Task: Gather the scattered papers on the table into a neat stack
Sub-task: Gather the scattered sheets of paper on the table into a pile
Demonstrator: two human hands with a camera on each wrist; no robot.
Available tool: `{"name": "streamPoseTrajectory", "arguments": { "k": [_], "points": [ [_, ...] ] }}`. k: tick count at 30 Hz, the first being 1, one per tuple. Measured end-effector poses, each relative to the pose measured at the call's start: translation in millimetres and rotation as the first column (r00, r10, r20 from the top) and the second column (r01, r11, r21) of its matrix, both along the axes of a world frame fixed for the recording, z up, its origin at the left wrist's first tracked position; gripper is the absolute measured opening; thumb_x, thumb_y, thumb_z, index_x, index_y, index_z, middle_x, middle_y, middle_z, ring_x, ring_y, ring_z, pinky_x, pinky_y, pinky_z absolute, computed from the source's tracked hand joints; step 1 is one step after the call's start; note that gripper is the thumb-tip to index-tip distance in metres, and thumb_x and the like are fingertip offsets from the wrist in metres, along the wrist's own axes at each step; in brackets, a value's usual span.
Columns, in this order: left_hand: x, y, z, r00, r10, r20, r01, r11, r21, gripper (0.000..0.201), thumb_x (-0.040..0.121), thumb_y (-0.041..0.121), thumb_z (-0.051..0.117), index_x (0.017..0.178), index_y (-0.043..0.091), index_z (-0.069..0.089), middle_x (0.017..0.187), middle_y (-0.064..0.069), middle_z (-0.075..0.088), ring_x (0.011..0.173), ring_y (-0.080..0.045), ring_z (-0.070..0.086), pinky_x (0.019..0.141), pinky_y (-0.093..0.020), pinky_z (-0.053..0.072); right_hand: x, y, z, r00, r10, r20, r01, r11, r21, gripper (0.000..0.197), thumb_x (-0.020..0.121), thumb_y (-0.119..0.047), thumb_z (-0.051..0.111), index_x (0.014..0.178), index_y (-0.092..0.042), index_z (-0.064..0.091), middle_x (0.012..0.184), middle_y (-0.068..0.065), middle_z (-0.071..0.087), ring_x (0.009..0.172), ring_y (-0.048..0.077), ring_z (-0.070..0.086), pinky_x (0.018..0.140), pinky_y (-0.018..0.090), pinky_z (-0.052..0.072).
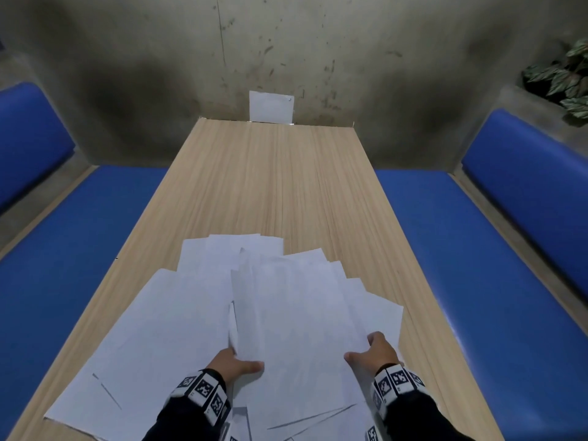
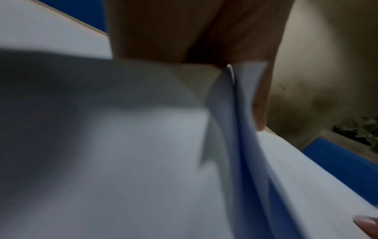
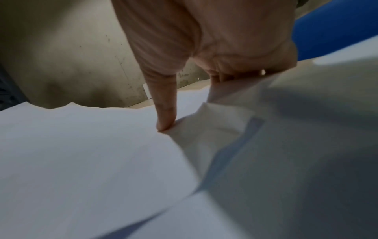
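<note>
On the near half of the wooden table (image 1: 280, 173) lies a loose fan of white papers (image 1: 286, 300), sheets overlapping at different angles, their far corners splayed toward the table's middle. A wider sheet (image 1: 149, 329) spreads flat toward the near left edge of the table, partly tucked under the rest.

The left hand (image 1: 234, 364) holds the left side of the central bundle: its thumb lies on top of the sheets while the fingers go beneath the lifted paper edge, so its grip is closed on the papers. In the left wrist view the same bundle (image 2: 241, 129) curls upward against the palm (image 2: 184, 32), though that picture is blurred.

The right hand (image 1: 374, 351) takes the right side of the bundle, thumb on top and fingers curled over the edge. The right wrist view shows the thumb (image 3: 165, 105) pressing down on a sheet (image 3: 85, 145) with the fingers under a crumpled fold, its grip closed on the papers too.

No container is in view. A single white sheet (image 1: 271, 107) stands against the grey wall (image 1: 318, 43) at the far edge of the table. Blue benches (image 1: 451, 249) flank both long edges, and a leafy plant (image 1: 566, 78) sits beyond the far right corner.
</note>
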State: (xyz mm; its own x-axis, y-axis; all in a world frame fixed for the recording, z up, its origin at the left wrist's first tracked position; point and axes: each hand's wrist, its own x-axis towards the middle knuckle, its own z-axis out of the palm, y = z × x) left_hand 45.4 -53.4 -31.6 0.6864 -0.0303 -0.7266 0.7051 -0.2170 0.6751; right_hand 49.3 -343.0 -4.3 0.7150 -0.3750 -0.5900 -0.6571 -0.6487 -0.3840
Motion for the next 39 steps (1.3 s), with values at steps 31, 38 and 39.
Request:
{"name": "streamPoseTrajectory", "arguments": {
  "k": [31, 38, 39],
  "points": [
    [15.1, -12.6, 158.2, 0.737, 0.164, 0.655, -0.098, 0.986, -0.137, 0.024, 0.077, 0.002, 0.069, 0.07, 0.025, 0.066, 0.048, 0.023, 0.068, 0.053, 0.013, 0.064, 0.052, -0.004, 0.051, -4.2, -8.0, 125.1, 0.773, -0.367, 0.517, -0.23, 0.596, 0.769, 0.016, 0.077, 0.002, 0.068, 0.082, -0.013, 0.07, 0.067, -0.005, 0.077, 0.063, 0.009, 0.072, 0.053, 0.017, 0.056],
    [2.8, 2.8, 162.1, 0.757, 0.205, 0.62, -0.027, 0.959, -0.284, 0.076, 0.015, 0.046, 0.09, 0.082, 0.016, 0.07, 0.07, 0.009, 0.078, 0.068, -0.007, 0.074, 0.056, -0.017, 0.057, -7.5, 9.9, 136.7, 0.782, -0.2, 0.591, -0.39, 0.582, 0.713, 0.044, 0.056, -0.023, 0.086, 0.096, -0.028, 0.067, 0.089, -0.018, 0.077, 0.087, -0.002, 0.07, 0.066, 0.008, 0.053],
    [2.5, 2.5, 158.9, 0.767, 0.203, 0.608, -0.025, 0.957, -0.288, 0.082, 0.012, 0.051, 0.089, 0.083, 0.016, 0.069, 0.071, 0.009, 0.078, 0.068, -0.006, 0.074, 0.055, -0.016, 0.057, -7.0, 9.6, 133.0, 0.79, -0.192, 0.582, -0.389, 0.576, 0.719, 0.055, 0.048, -0.032, 0.089, 0.098, -0.025, 0.068, 0.09, -0.015, 0.077, 0.087, 0.0, 0.071, 0.066, 0.008, 0.053]
  ]
}}
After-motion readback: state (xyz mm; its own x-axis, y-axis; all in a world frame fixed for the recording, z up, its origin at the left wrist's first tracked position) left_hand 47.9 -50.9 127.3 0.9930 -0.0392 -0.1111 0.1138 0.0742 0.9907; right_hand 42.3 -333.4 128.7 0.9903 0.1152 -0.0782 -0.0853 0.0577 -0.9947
